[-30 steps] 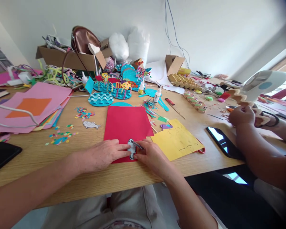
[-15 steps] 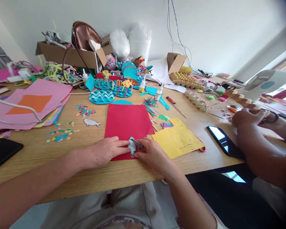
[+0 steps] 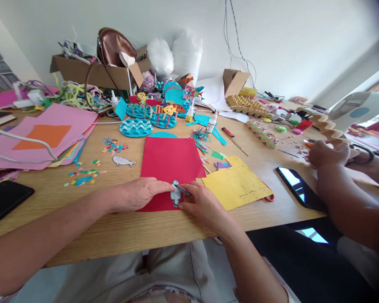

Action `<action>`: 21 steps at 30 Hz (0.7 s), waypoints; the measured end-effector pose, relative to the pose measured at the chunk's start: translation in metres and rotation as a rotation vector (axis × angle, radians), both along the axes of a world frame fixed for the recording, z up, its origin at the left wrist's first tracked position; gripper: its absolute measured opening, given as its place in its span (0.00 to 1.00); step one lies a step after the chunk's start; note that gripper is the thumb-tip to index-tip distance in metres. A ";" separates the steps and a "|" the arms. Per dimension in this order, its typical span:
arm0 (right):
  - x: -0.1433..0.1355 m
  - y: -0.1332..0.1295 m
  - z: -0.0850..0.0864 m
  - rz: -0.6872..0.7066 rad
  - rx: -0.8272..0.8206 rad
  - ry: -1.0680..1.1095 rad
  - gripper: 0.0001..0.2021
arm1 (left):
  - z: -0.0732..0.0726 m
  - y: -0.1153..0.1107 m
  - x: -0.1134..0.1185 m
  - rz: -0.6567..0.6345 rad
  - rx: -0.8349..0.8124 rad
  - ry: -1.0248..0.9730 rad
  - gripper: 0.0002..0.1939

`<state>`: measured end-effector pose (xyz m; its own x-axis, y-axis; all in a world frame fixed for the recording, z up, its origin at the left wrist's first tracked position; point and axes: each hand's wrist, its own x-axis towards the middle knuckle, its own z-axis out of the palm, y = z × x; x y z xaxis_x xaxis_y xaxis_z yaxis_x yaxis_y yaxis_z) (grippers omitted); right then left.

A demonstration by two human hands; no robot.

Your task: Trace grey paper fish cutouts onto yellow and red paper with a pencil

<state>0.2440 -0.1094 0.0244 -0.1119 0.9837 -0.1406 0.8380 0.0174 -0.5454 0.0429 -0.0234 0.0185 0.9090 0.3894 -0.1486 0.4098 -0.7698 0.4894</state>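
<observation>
A sheet of red paper (image 3: 173, 158) lies before me near the table's front edge. On its lower part rests a small white fish-shaped paper cutout (image 3: 176, 195) with a dark outline, standing lengthwise. My right hand (image 3: 205, 204) grips a dark pencil or pen (image 3: 185, 191), its tip at the cutout's upper part, and the thumb touches the lower right edge. From the left, my left hand (image 3: 139, 193) lies flat on the red sheet, fingers stretched out, fingertips at the cutout's left edge. Another white fish cutout (image 3: 124, 161) lies on the wood farther left.
Right of the red sheet lies yellow paper (image 3: 236, 181) with pencil marks, then a phone (image 3: 298, 187). Another person's hands (image 3: 331, 155) work at the far right. Confetti (image 3: 85, 176), glue bottles (image 3: 211, 123) and blue sea-themed crafts (image 3: 135, 127) stand around. Another phone (image 3: 8, 202) lies left.
My left hand's fingers have drawn together and shifted slightly up along the cutout. My right hand stays almost in place with the pencil or pen. The view has shifted slightly.
</observation>
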 end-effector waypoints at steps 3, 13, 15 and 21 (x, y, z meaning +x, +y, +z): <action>0.000 0.000 0.000 -0.005 0.003 -0.004 0.15 | -0.002 -0.001 0.000 -0.006 0.007 -0.023 0.22; 0.002 0.001 -0.003 0.004 -0.003 -0.008 0.17 | 0.027 0.019 -0.017 0.094 0.088 -0.226 0.23; 0.002 0.001 -0.003 0.006 -0.003 -0.005 0.17 | 0.030 0.026 -0.025 0.105 0.146 -0.227 0.21; 0.003 0.000 -0.003 0.004 -0.012 0.001 0.18 | 0.025 0.025 -0.037 0.089 0.151 -0.176 0.22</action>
<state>0.2465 -0.1093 0.0214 -0.1159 0.9816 -0.1519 0.8374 0.0143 -0.5463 0.0055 0.0012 0.0439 0.8770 0.4747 0.0748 0.3977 -0.8044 0.4413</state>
